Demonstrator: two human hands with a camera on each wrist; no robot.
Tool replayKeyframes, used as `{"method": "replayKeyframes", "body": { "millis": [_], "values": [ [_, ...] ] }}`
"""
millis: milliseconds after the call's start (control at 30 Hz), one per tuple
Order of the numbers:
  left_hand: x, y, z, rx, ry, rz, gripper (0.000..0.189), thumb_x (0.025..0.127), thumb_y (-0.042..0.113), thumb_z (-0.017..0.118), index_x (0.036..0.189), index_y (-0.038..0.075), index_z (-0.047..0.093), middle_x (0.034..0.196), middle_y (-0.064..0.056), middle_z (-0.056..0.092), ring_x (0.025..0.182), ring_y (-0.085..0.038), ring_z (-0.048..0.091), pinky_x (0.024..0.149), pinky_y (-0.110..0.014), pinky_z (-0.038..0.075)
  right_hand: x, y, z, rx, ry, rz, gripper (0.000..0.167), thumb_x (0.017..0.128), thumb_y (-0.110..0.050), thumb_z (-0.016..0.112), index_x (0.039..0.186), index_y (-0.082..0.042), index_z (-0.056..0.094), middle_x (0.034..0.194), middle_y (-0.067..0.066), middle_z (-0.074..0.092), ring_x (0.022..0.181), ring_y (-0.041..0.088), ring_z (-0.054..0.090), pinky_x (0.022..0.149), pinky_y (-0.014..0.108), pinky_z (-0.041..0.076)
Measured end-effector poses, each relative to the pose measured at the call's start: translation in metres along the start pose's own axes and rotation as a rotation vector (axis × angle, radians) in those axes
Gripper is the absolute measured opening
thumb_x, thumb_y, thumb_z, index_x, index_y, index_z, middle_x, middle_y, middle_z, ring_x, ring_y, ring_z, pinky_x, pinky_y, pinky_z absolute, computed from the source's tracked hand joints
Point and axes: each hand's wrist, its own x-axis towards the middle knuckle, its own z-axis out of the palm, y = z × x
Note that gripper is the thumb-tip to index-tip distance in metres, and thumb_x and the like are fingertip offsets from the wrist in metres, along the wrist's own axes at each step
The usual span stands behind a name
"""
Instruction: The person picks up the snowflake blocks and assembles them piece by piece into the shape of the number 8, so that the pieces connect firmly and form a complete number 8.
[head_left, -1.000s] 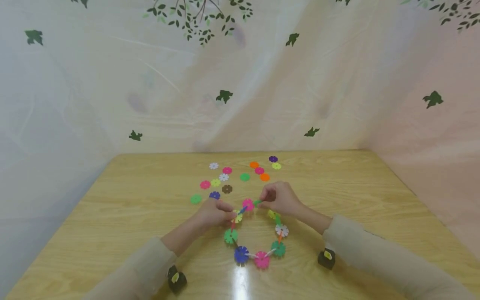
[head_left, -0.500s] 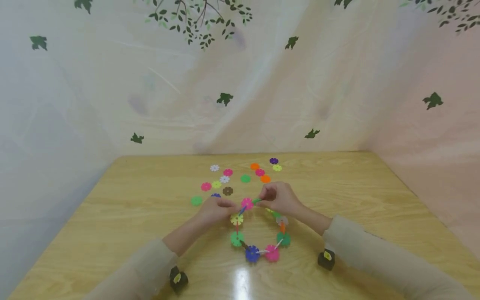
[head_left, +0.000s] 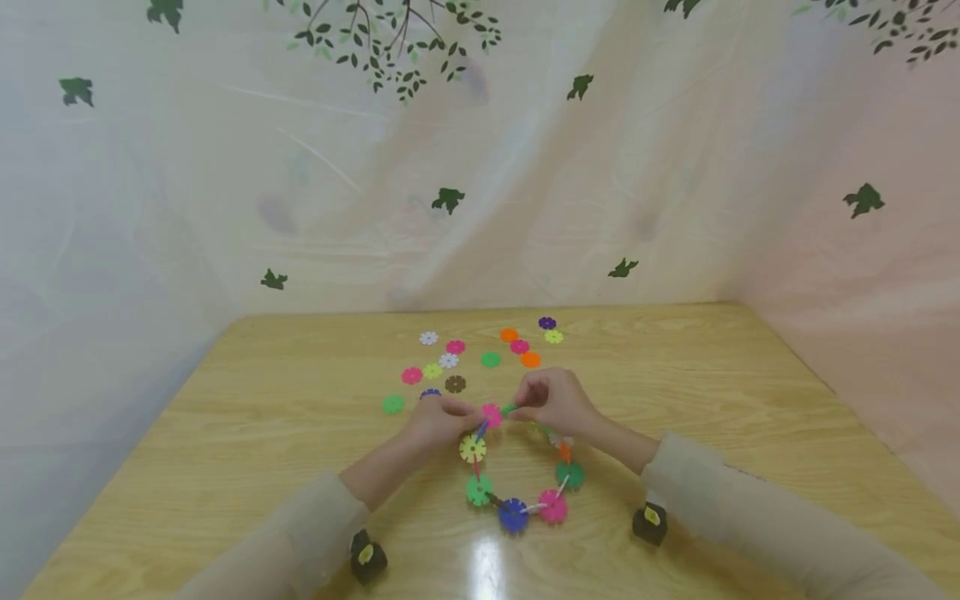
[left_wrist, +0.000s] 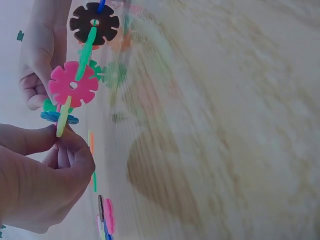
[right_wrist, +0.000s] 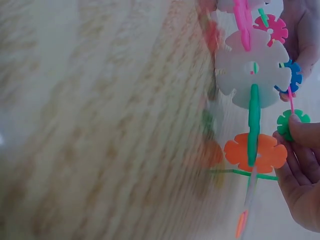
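Note:
A chain of notched plastic snowflake discs hangs in a ring between both hands, its pieces slotted crosswise. My left hand pinches the blue disc beside a yellow one. With thumb and fingers, my right hand grips a green disc. Between the two hands, a pink disc joins the blue disc and meets the green one at its edge. Lower on the ring are a dark blue disc, another pink disc and a teal disc. The right hand hides part of the ring's far side.
Several loose discs lie flat beyond the hands, among them a brown disc, an orange disc and a purple disc. A printed cloth rises behind the wooden table. Dark wrist cameras hang under both sleeves.
The left hand has shifted slightly right, closer to the right hand. The lower part of the disc ring has swung to the right. Both hands keep their pinch.

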Motion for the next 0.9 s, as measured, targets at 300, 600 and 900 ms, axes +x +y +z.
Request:
{"method": "replayKeyframes", "body": {
  "millis": [300,600,900],
  "values": [
    [-0.002,0.005,0.002,0.025,0.034,-0.011,0.016,0.082,0.019,0.075,0.094,0.009,0.076,0.111,-0.013,0.071,0.108,-0.026,0.060,0.085,-0.034,0.051,-0.005,-0.008,0.004,-0.052,0.033,-0.012,0.014,0.075,-0.005,0.079,0.070,-0.007,0.066,0.073,0.006,0.071,0.063,0.004,0.055,0.060,0.016,0.051],
    [-0.005,0.004,0.005,-0.024,-0.002,-0.031,0.016,0.083,0.011,0.073,0.096,0.003,0.075,0.103,-0.014,0.072,0.093,-0.020,0.062,0.074,-0.023,0.055,-0.011,0.000,0.011,-0.002,0.039,-0.018,0.013,0.075,-0.002,0.078,0.071,-0.004,0.065,0.075,0.009,0.072,0.064,0.002,0.060,0.060,0.016,0.054],
    [-0.005,0.005,0.001,0.003,-0.014,-0.008,0.018,0.084,0.019,0.073,0.097,0.007,0.075,0.103,-0.010,0.071,0.096,-0.020,0.059,0.071,-0.021,0.048,-0.004,-0.003,0.010,0.038,0.062,-0.035,0.011,0.075,-0.002,0.078,0.073,-0.003,0.067,0.077,0.012,0.073,0.067,0.007,0.065,0.064,0.017,0.057]
  ]
}}
